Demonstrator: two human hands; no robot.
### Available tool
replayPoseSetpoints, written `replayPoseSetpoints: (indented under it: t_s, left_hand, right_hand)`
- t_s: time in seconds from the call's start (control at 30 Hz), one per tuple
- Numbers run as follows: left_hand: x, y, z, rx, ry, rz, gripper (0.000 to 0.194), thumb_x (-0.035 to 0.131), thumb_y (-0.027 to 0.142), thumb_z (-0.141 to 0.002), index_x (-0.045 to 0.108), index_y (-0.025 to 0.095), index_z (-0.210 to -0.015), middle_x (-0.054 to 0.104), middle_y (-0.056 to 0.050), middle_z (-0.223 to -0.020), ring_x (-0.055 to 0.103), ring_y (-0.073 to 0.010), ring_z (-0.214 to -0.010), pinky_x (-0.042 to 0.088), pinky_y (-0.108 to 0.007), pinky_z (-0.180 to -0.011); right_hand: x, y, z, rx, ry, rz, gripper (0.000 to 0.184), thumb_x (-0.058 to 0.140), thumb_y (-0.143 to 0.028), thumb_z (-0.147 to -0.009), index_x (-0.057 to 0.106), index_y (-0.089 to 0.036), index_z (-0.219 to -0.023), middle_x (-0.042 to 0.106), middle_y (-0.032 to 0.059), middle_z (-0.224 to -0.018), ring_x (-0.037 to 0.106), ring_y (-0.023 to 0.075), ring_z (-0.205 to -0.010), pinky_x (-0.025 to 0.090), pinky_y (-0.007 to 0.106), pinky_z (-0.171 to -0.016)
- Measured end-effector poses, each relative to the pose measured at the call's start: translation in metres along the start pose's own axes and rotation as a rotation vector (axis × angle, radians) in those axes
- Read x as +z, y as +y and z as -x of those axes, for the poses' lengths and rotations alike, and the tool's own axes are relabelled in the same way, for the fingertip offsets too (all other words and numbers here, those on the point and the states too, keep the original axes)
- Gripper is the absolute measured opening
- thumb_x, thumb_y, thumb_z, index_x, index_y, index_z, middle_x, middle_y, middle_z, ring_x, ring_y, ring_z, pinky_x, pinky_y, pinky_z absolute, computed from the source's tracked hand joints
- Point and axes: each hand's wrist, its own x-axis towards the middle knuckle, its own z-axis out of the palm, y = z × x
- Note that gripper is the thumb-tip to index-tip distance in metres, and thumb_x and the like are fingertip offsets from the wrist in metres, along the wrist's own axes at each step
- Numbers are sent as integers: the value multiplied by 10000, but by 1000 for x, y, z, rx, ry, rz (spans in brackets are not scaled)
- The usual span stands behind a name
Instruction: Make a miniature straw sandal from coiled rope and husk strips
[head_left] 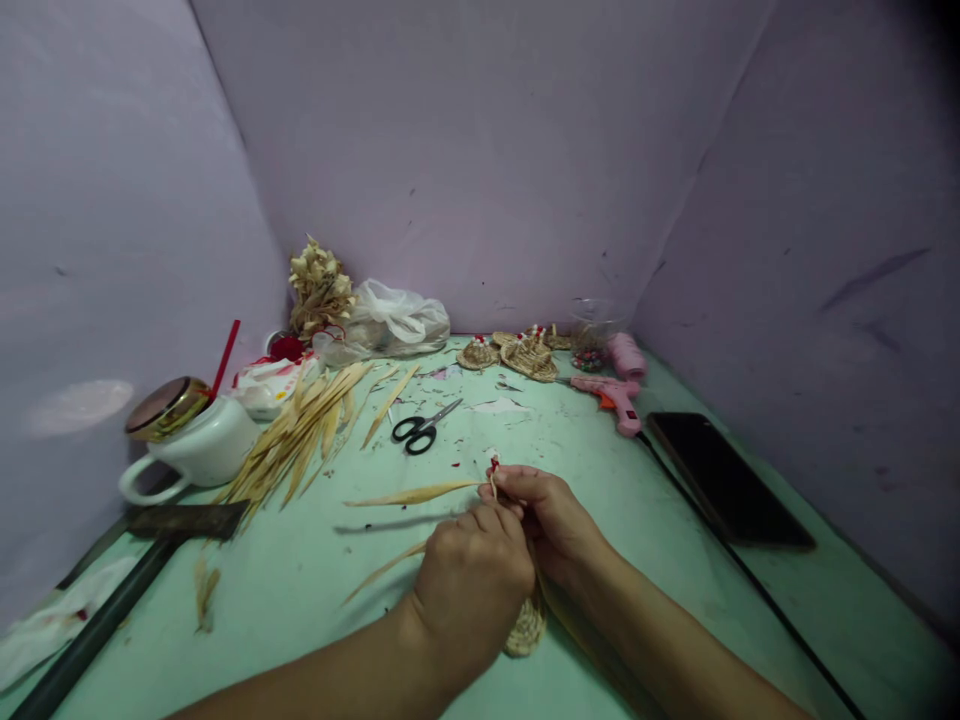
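My left hand (476, 565) is closed with its knuckles up, and pale dried strips stick out from it to the left. My right hand (559, 520) pinches a dried plant strip (420, 494) near a small red-and-white tip (494, 463). Both hands meet over the front middle of the table. Below them shows a round woven straw piece (526, 630); the hands hide the rest, and I cannot tell whether it joins the strips. Black-handled scissors (421, 430) lie ahead of my hands, blades partly apart.
Left: a bundle of dried strips (300, 430), a white mug (217, 445) and a hammer (180, 522). At the back: plastic bag (405, 318), dried flowers (319, 290), small woven pieces (527, 357). Right: pink glue gun (615, 394), pink thread spool (627, 356), dark phone (724, 480).
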Motion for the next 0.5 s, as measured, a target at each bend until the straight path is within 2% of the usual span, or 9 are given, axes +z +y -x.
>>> replayPoseSetpoints:
  t_s: [0.17,0.23,0.27,0.3,0.33,0.37,0.4,0.43,0.5]
  left_hand:
    - [-11,-3,1,-14,-136,219,302,409,37,-725,609,60,-951,637,-146,-720,611,-229,-601,464,-310,-506]
    - [-22,-15,-4,-43,-75,426,303,433,65,-702,615,89,-943,645,-136,-798,614,-236,-654,483,-344,-569]
    - [-27,-23,-8,-78,-4,560,301,429,80,-711,616,108,-944,647,-123,-824,614,-221,-686,488,-337,-611]
    - [-31,-31,-13,-155,72,705,316,415,92,-730,608,133,-977,648,-111,-883,614,-197,-727,488,-312,-650]
    - [-33,-39,-19,-278,80,854,336,425,119,-738,585,139,-1034,650,-105,-911,610,-160,-656,488,-276,-602]
    - [-34,-46,-24,-420,-7,1020,371,445,146,-737,550,132,-1092,655,-96,-883,587,-128,-535,474,-253,-509]
    - [-32,-52,-30,-534,-152,1173,409,455,165,-731,516,117,-1133,656,-83,-815,550,-114,-432,445,-248,-424]
    - [-29,-57,-35,-586,-305,1319,408,465,173,-722,517,95,-1120,649,-71,-750,527,-107,-384,422,-241,-380]
    - [-20,-64,-41,-581,-513,1546,278,492,178,-695,592,70,-931,622,-51,-663,525,-101,-375,408,-221,-358]
  right_hand:
    - [0,-4,1,21,3,70,114,610,-199,-601,567,-110,-544,343,-73,-335,219,21,-323,131,160,-327]
    - [0,-4,1,-17,28,96,106,626,-174,-577,548,-117,-536,366,-74,-347,221,12,-315,128,158,-324]
    - [1,-4,2,-35,30,98,103,631,-161,-564,541,-119,-538,402,-66,-367,236,9,-314,138,156,-325]
    - [1,-4,2,-48,21,100,105,635,-154,-554,537,-120,-541,436,-58,-389,250,7,-313,147,156,-325]
    - [2,-4,3,-56,4,106,110,639,-153,-550,534,-121,-544,465,-49,-410,260,4,-313,151,157,-326]
    - [3,-4,3,-64,-15,115,118,644,-160,-551,533,-120,-547,486,-43,-427,266,1,-311,152,157,-327]
    - [3,-3,3,-72,-31,129,128,650,-172,-555,534,-119,-550,500,-39,-437,270,-1,-309,153,157,-327]
    - [4,-3,4,-84,-36,145,136,657,-184,-559,539,-116,-555,512,-34,-444,277,-2,-308,155,156,-328]
    - [4,-3,4,-98,-35,173,148,670,-195,-556,547,-113,-565,539,-23,-452,307,1,-311,169,155,-333]
